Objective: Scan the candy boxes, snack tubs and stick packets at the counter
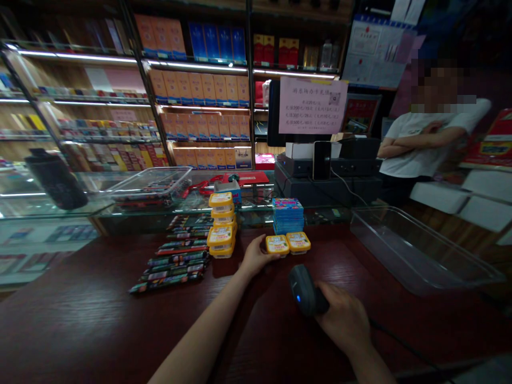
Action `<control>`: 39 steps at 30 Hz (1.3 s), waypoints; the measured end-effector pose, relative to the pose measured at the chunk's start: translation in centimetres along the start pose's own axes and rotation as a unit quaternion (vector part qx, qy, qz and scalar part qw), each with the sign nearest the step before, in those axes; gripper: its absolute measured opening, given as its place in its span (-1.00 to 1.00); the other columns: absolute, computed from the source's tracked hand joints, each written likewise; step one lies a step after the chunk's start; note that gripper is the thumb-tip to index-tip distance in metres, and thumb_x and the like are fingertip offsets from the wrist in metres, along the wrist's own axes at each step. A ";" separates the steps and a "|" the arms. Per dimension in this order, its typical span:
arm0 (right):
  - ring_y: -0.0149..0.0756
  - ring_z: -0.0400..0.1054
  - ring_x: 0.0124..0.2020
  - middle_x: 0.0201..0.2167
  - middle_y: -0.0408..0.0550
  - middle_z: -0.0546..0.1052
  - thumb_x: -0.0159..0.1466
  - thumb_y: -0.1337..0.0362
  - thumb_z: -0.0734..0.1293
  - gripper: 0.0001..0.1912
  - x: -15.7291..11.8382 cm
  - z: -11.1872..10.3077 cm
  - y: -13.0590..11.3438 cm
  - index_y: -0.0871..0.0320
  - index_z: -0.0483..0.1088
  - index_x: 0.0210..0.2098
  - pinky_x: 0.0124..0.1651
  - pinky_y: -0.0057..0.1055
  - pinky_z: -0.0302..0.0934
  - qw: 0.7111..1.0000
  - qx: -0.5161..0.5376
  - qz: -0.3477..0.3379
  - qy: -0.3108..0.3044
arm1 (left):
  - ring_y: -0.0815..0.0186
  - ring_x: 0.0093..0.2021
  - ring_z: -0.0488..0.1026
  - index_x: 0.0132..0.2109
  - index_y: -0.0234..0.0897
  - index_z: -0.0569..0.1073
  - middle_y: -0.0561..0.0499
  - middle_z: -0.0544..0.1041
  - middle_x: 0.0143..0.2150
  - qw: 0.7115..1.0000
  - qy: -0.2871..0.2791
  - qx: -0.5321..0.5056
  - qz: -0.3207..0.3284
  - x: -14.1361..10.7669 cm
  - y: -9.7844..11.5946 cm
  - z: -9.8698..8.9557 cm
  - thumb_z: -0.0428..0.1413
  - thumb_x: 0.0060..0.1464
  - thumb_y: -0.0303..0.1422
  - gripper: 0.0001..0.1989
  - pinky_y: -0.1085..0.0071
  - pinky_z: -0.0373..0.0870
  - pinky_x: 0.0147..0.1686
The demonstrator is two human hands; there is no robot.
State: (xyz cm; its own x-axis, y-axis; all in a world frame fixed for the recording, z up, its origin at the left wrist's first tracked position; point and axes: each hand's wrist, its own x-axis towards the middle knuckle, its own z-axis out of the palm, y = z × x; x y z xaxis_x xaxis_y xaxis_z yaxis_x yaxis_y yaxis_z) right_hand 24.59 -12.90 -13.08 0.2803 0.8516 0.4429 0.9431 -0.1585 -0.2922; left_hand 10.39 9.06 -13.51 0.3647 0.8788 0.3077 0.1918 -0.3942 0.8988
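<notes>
My left hand (pixel 258 255) is closed around the left side of a small yellow-lidded tub (pixel 277 245), which stands on the dark wooden counter. A second yellow-lidded tub (pixel 298 242) sits right beside it. In my right hand (pixel 344 314) is a black barcode scanner (pixel 303 289) with a blue light, its head near the two tubs. Stacked yellow tubs (pixel 221 237) rise to the left of my left hand. Behind the two tubs is a pile of blue packets (pixel 288 215). Several dark stick-shaped packets (pixel 176 264) lie in a row at the left.
A clear plastic bin (pixel 424 250) stands at the right, another clear tray (pixel 150 181) at the back left. A dark bottle (pixel 56 178) is on the glass case. A monitor with a pink sign (pixel 312 106) stands behind. A person (pixel 424 138) with folded arms is at the right.
</notes>
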 end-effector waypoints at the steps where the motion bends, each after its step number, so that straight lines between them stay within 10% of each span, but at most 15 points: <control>1: -0.27 0.45 -0.27 -0.26 -0.10 0.58 0.08 0.41 0.24 -0.68 0.0 0.0 0.0 0.09 0.43 -0.17 -0.22 -0.40 0.20 1.000 -0.001 0.001 -0.001 | 0.26 -0.28 0.48 -0.03 -0.35 0.42 -0.10 0.53 -0.16 1.000 -0.019 -0.007 -0.004 0.2 0.2 -0.2 0.41 -0.46 -0.31 -0.27 0.34 0.44 -0.27; 13: -0.27 0.45 -0.26 -0.25 -0.11 0.58 0.09 0.39 0.25 -0.69 0.1 -0.3 -0.1 0.08 0.44 -0.18 -0.22 -0.40 0.21 1.000 0.003 0.010 0.001 | 0.35 -0.40 0.45 -0.15 -0.37 0.43 -0.01 0.55 -0.33 0.996 -0.059 -0.063 -0.015 -0.7 3.0 -0.7 0.39 -0.45 -0.27 -0.38 0.46 0.37 -0.41; 21: -0.27 0.43 -0.27 -0.26 -0.10 0.58 0.08 0.39 0.25 -0.69 0.3 -0.6 -0.2 0.09 0.44 -0.19 -0.23 -0.39 0.18 1.000 0.010 0.018 -0.013 | 0.30 -0.31 0.50 -0.12 -0.35 0.40 -0.08 0.55 -0.22 0.992 -0.048 -0.112 0.019 2.3 5.9 4.4 0.40 -0.41 -0.26 -0.37 0.40 0.44 -0.32; 39: -0.26 0.46 -0.25 -0.24 -0.09 0.58 0.10 0.38 0.23 -0.70 0.0 -0.2 0.3 0.08 0.43 -0.17 -0.23 -0.39 0.22 1.000 0.010 0.005 -0.010 | 0.43 -0.39 0.41 -0.33 -0.32 0.46 0.06 0.40 -0.34 0.998 -0.024 -0.050 0.036 0.7 1.9 6.3 0.27 -0.28 -0.57 -0.73 0.50 0.41 -0.40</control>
State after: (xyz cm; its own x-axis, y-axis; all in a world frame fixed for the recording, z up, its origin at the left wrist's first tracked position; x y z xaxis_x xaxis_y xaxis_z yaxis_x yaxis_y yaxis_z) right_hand 24.92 -13.06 -13.07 0.2861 0.8602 0.4221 0.9364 -0.1575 -0.3137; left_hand 16.74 7.29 -13.58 0.4185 0.8344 0.3586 0.0719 -0.4240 0.9028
